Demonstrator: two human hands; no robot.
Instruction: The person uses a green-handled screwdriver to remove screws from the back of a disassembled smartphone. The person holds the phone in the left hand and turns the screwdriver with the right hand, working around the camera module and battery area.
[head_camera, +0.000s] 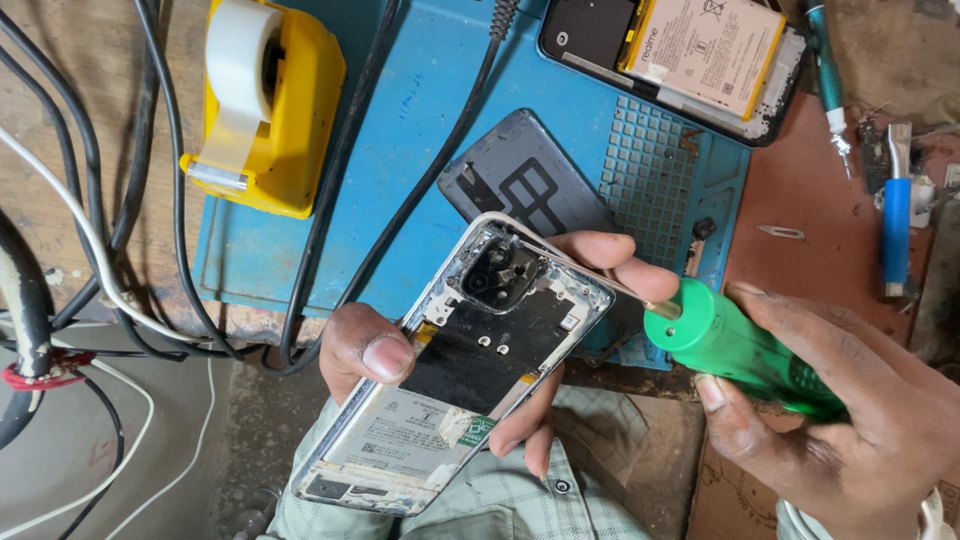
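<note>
Covering the bench top is a blue mat (420, 150), biggest item, spanning 11 to 1 o'clock. Yellow tape dispenser (275, 105) with white roll sits on its 10 o'clock corner. Black cables (340, 200) run across the mat's left side and down the bench edge. Second phone (680, 60), back off and battery showing, lies at 1 o'clock, partly on the mat. Grey back cover (530, 185) lies on the mat at centre, just above the held phone. Opened phone (470, 370), back off, tilted diagonally, camera end up toward 12, sits at centre to 6 o'clock, above the person's lap. Left hand (450, 350) is wrapped around it from beneath, thumb on its left edge, fingers on the right edge. Right hand (830, 410) at 4 o'clock is closed around a green screwdriver (740, 350); its shaft points toward 10 o'clock, the tip at the phone's upper right edge, exact contact unclear. Blue-handled tool (897, 225) lies at 3 o'clock, off the mat.
</note>
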